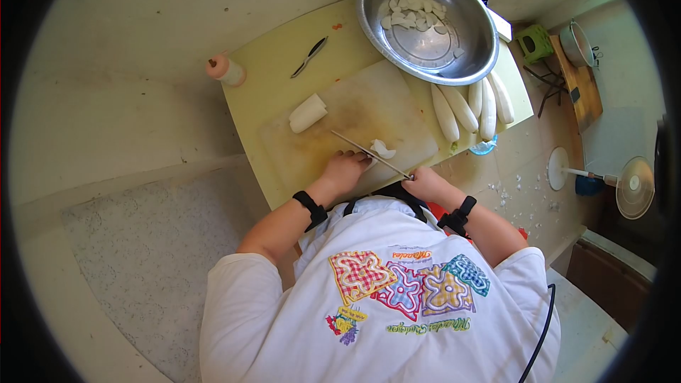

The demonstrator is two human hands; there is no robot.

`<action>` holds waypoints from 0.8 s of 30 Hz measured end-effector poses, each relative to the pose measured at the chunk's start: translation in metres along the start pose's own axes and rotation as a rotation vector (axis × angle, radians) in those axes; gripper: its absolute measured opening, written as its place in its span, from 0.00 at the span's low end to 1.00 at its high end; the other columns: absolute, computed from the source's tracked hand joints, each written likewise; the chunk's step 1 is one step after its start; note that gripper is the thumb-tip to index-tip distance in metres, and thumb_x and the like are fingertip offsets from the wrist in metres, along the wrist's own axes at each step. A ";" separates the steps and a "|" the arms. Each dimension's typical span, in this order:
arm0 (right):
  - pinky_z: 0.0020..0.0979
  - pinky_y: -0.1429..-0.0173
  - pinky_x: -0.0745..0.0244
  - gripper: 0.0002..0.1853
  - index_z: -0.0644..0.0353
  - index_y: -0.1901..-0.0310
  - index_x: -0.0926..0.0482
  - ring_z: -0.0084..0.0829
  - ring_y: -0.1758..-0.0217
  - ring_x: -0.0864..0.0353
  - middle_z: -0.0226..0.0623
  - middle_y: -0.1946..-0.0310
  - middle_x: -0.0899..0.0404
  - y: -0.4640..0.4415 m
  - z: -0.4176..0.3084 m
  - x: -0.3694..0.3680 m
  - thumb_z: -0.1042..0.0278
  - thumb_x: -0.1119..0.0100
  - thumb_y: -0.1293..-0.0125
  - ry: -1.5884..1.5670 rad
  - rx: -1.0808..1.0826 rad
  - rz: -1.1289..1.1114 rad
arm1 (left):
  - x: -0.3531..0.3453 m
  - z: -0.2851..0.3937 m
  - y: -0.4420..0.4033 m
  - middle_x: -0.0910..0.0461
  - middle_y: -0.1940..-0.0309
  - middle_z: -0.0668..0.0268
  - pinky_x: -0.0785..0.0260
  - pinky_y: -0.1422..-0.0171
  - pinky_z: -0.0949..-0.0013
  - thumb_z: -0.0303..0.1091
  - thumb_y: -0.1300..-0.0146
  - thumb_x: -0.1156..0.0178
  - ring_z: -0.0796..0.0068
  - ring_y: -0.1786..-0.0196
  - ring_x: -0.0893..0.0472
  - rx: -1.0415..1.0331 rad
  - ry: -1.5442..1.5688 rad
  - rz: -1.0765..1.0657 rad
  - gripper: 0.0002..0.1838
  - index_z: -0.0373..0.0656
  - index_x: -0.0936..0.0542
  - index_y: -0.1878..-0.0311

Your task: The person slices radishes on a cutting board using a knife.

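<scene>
A knife (369,152) has its handle in my right hand (428,186), whose fingers are wrapped round it. Beside the blade, my left hand (345,171) presses with bent fingers on a pale piece that is mostly hidden under the fingertips. White slices (382,149) lie on the other side of the blade. The cutting board (383,99) is under both. Further left on it rests a thick peeled white chunk (308,113).
A large steel basin (428,25) with white slices stands at the table's back right. Several long white radishes (464,110) lie below it. A peeler (309,57) and a pink-capped container (225,69) are at the back left. A fan (633,186) stands far right.
</scene>
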State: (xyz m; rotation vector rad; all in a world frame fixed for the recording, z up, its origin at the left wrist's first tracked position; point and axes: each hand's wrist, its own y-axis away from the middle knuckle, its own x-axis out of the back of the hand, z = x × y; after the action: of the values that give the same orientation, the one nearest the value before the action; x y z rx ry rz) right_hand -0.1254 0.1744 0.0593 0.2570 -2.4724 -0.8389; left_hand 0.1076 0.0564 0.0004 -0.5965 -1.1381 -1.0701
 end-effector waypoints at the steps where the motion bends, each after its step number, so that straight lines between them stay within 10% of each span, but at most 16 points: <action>1: 0.45 0.42 0.22 0.19 0.62 0.50 0.16 0.59 0.52 0.17 0.61 0.57 0.16 0.000 0.000 0.000 0.63 0.44 0.40 -0.001 -0.009 -0.003 | 0.000 0.000 0.000 0.17 0.46 0.69 0.27 0.45 0.58 0.34 0.36 0.47 0.64 0.49 0.18 0.004 0.003 -0.002 0.18 0.51 0.18 0.44; 24: 0.48 0.47 0.21 0.21 0.74 0.63 0.16 0.60 0.58 0.16 0.66 0.65 0.17 -0.021 -0.010 -0.002 0.59 0.44 0.40 0.161 -0.160 -0.061 | -0.002 0.000 -0.002 0.17 0.47 0.69 0.27 0.43 0.55 0.34 0.35 0.48 0.62 0.45 0.18 0.054 0.093 -0.012 0.17 0.52 0.17 0.46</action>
State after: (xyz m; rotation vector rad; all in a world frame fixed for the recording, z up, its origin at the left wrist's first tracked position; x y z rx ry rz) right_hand -0.1184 0.1536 0.0524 0.3301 -2.2457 -0.9950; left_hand 0.1057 0.0565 -0.0014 -0.4926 -1.0873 -1.0636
